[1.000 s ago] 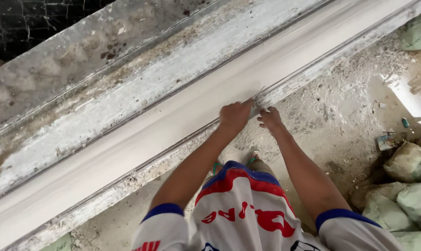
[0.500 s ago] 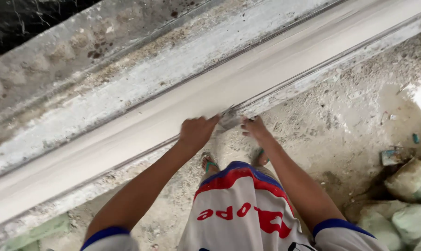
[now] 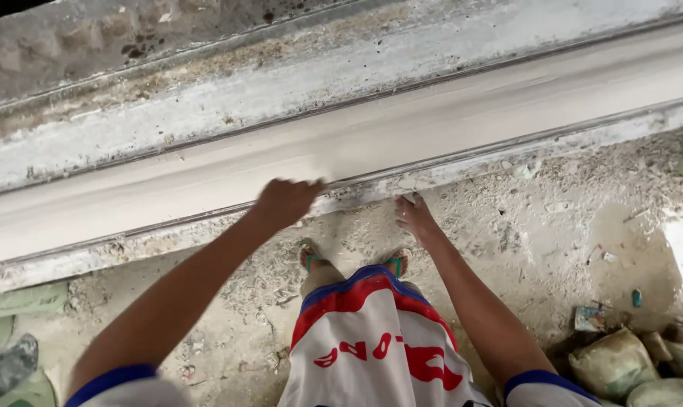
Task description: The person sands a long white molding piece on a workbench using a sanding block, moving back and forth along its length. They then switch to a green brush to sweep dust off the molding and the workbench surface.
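Note:
A long white plaster moulding (image 3: pixel 470 124) lies along a rough bench and runs across the whole view. My left hand (image 3: pixel 285 202) is curled into a loose fist and blurred. It presses on the moulding's near edge, and I see nothing in it. My right hand (image 3: pixel 413 215) is a little to the right and lower. Its fingertips touch the crusted front ledge (image 3: pixel 583 139) of the bench, and it holds nothing that I can see. My feet in sandals (image 3: pixel 311 260) stand on the dusty floor just below the hands.
Behind the moulding runs a stained grey slab (image 3: pixel 130 45). Plaster crumbs cover the floor (image 3: pixel 552 241). Filled sacks (image 3: pixel 613 362) and small litter lie at the lower right. Green bags (image 3: pixel 25 301) and a dark object sit at the lower left.
My hands were close together at one spot on the moulding's edge. The left hand has slid left along it and the two are now apart. The view has also shifted left.

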